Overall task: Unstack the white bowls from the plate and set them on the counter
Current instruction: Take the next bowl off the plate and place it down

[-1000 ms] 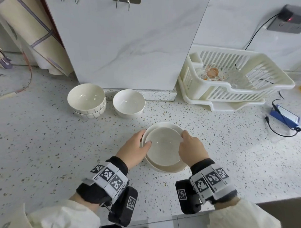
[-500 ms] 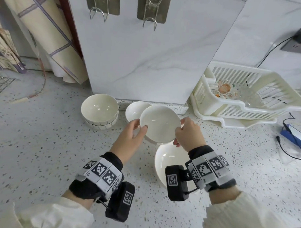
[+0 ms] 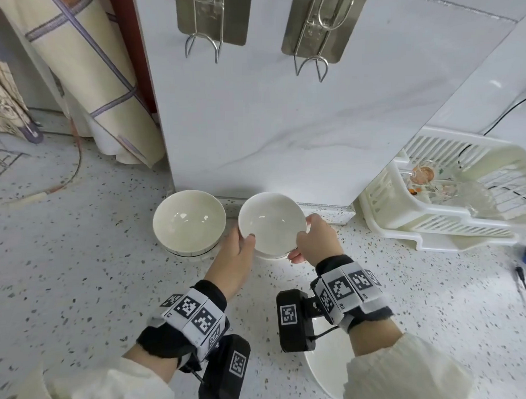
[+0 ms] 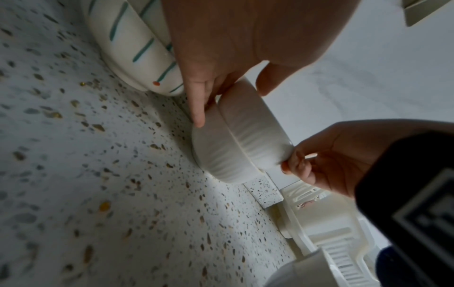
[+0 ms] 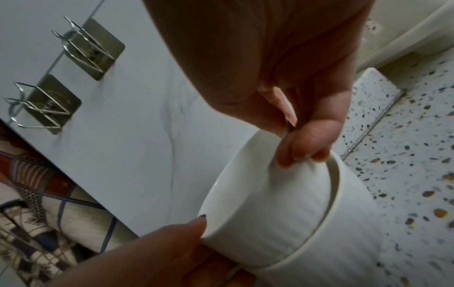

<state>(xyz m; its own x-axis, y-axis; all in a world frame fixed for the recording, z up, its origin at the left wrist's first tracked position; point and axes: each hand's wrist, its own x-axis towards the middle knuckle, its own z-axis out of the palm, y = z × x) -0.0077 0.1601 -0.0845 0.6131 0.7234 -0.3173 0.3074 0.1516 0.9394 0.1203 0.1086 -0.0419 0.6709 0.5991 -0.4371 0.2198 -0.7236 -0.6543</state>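
Both hands hold one white ribbed bowl [image 3: 273, 222] by its rim, the left hand [image 3: 243, 243] on its left side and the right hand [image 3: 311, 237] on its right. This bowl [image 5: 265, 203] sits partly inside a second white bowl [image 5: 349, 223] that stands on the counter by the wall panel. In the left wrist view the two appear nested, the held bowl [image 4: 255, 132] above the lower bowl [image 4: 216, 155]. The white plate [image 3: 321, 377] lies near the counter's front edge, mostly hidden under my right forearm.
A stack of two bowls [image 3: 189, 219] with green stripes outside stands just left of the held bowl. A white dish rack [image 3: 452, 218] with glassware fills the right. Metal hooks [image 3: 311, 63] hang on the wall panel. A rolled mat [image 3: 81, 73] leans at the back left.
Both hands lifted the bowl off the plate and carried it away to the back, down onto the single bowl by the wall. The plate now lies near under my right arm.
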